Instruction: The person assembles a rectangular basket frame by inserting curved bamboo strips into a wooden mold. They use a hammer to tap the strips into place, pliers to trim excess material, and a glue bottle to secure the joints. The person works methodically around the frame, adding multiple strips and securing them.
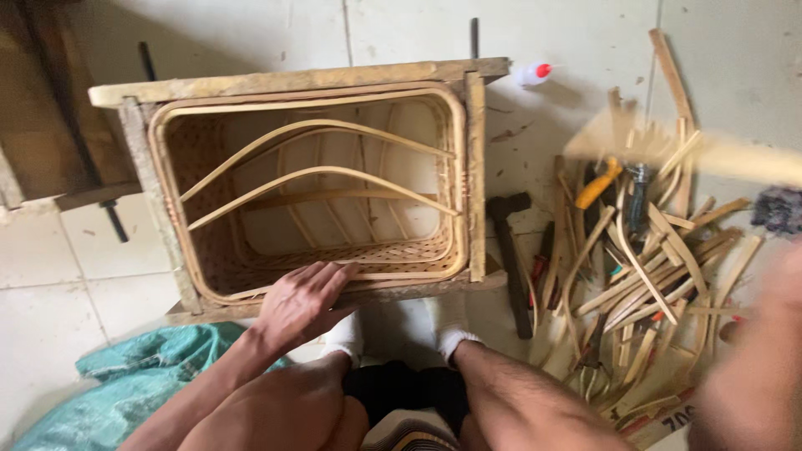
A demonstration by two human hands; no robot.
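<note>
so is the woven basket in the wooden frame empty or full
Empty: the basket holds only its own curved strips, and the left hand rests on its near rim.

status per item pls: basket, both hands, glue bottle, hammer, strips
woven basket: open top, set inside wooden frame
left hand: flat on basket rim, open
right hand: blurred, grip unclear
glue bottle: lying, red cap on
hammer: lying on floor
bamboo strips: loose pile
</note>
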